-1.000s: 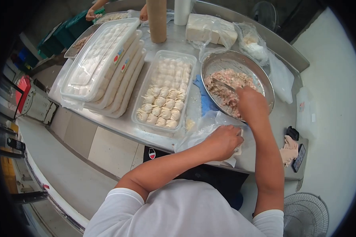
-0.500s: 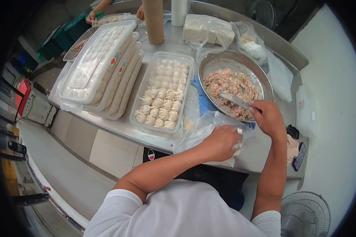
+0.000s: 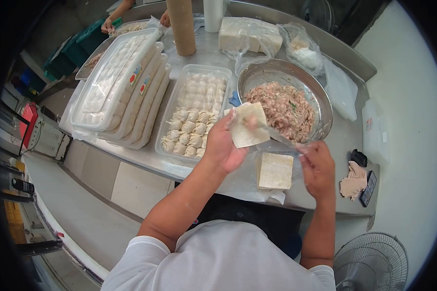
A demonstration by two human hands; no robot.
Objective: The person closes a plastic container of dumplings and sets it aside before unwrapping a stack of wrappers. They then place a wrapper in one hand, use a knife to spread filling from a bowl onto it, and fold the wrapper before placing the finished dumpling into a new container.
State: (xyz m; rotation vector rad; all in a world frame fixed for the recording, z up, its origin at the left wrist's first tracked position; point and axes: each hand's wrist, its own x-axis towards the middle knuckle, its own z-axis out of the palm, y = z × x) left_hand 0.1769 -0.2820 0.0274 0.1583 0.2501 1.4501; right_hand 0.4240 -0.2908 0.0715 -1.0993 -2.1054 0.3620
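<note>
A square dough wrapper (image 3: 246,127) rests on my left hand (image 3: 225,146), held at its edge by the fingers. In my right hand (image 3: 317,169) is a flat metal spatula (image 3: 279,137), its tip at the wrapper with a little filling there. Beyond them, a round metal bowl (image 3: 328,107) holds pink minced filling (image 3: 282,109). A stack of square wrappers (image 3: 275,171) lies on plastic between my hands and the table edge. Left of the bowl, a clear tray (image 3: 162,151) contains rows of folded dumplings (image 3: 191,127).
Stacked lidded trays (image 3: 116,87) stand at left. A brown roll (image 3: 182,29), a white roll (image 3: 213,15) and a wrapped white block (image 3: 250,36) are at the back. A co-worker's hands (image 3: 108,25) show at upper left. A phone (image 3: 368,189) and fan (image 3: 371,262) are at right.
My left hand has risen from the wrapper stack with one wrapper. The spatula has moved from the filling to that wrapper, and my right hand has come lower.
</note>
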